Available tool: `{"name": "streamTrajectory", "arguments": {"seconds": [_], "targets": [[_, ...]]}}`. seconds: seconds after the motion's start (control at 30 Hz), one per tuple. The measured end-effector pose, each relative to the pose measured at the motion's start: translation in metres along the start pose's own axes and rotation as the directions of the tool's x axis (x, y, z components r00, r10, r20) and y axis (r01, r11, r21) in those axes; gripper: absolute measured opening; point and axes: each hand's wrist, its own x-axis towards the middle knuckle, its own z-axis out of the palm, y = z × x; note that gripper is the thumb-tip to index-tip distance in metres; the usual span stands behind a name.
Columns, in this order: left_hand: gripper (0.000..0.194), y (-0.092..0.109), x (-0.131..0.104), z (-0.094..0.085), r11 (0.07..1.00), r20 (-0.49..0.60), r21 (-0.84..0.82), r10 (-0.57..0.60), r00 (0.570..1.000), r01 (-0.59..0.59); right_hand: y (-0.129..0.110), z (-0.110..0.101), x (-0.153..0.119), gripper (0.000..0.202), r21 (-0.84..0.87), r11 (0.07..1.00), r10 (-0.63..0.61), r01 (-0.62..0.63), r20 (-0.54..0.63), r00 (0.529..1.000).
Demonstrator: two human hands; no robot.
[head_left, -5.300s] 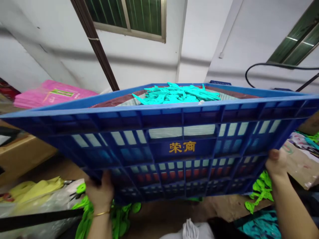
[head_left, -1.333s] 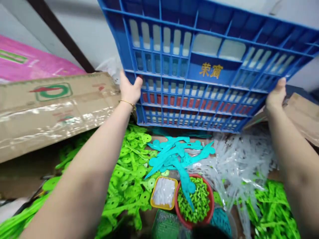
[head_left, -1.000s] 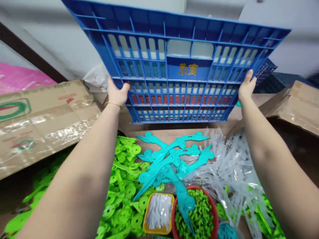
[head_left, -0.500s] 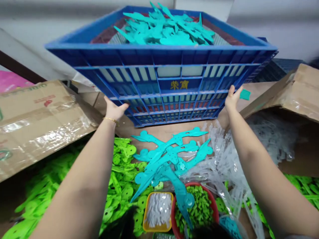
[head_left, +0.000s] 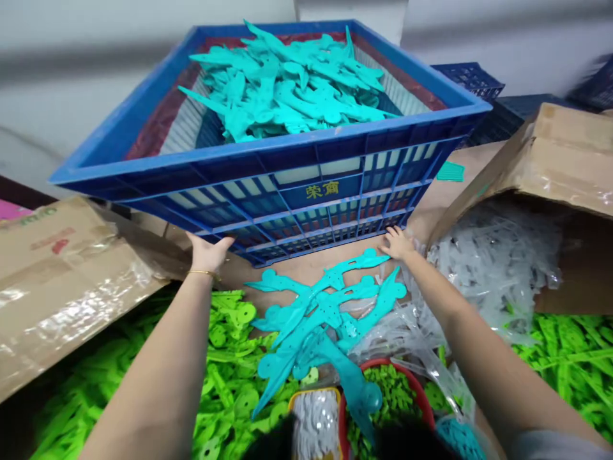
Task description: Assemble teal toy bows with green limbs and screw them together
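A large blue plastic crate [head_left: 306, 191] stands tilted in front of me, heaped with turquoise plastic pieces [head_left: 287, 83]. My left hand [head_left: 209, 254] is against the crate's lower left side, thumb spread on the slatted front and the other fingers partly hidden. At the crate's bottom edge on the right, my right hand [head_left: 398, 244] rests with its fingers spread, near the floor. More flat turquoise pieces [head_left: 330, 300] lie in a loose pile between my arms, just in front of the crate.
Cardboard boxes flank me at left [head_left: 71, 275] and right [head_left: 569, 153]. Bright green parts [head_left: 239, 377] and clear plastic strips [head_left: 483, 275] cover the floor. A red bowl [head_left: 424, 399] and a yellow tray [head_left: 293, 399] sit near me. Dark crates [head_left: 472, 80] stand behind.
My right hand has moved from the crate's right side down to its bottom edge, and its fingers have spread. The crate shows more of its inside and appears farther left and lower.
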Motion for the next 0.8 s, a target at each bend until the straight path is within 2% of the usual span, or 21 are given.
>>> {"name": "streamTrajectory", "arguments": {"seconds": [0.1, 0.17, 0.33, 0.53, 0.63, 0.73, 0.8], "targets": [[0.08, 0.005, -0.003, 0.002, 0.999, -0.034, -0.024, -0.037, 0.999, 0.037, 0.005, 0.006, -0.02, 0.066, -0.056, 0.994, 0.098, -0.095, 0.057, 0.994], [0.082, 0.006, -0.003, 0.003, 0.997, -0.042, -0.04, -0.062, 0.997, 0.06, 0.006, 0.006, -0.034, 0.068, -0.098, 0.989, 0.124, -0.114, 0.103, 0.987], [0.085, 0.007, -0.004, 0.003, 0.998, -0.043, -0.06, -0.038, 0.998, 0.035, 0.013, -0.008, -0.069, 0.053, -0.191, 0.98, 0.104, -0.055, 0.258, 0.961], [0.089, 0.015, -0.006, 0.004, 0.996, -0.025, -0.068, -0.056, 0.998, 0.054, 0.035, -0.031, -0.13, 0.027, -0.295, 0.952, 0.176, -0.085, 0.298, 0.938], [0.09, 0.017, -0.007, 0.005, 0.994, -0.034, -0.088, -0.072, 0.997, 0.068, 0.036, -0.05, -0.12, 0.033, -0.278, 0.958, 0.151, -0.071, 0.278, 0.949], [0.092, 0.012, -0.006, 0.006, 0.988, -0.038, -0.118, -0.103, 0.994, 0.098, 0.022, -0.062, -0.079, 0.054, -0.238, 0.969, 0.112, -0.06, 0.212, 0.971], [0.09, 0.007, -0.005, 0.005, 0.988, -0.055, -0.106, -0.12, 0.991, 0.114, 0.007, -0.058, -0.057, 0.063, -0.223, 0.973, 0.089, -0.052, 0.16, 0.983]]}}
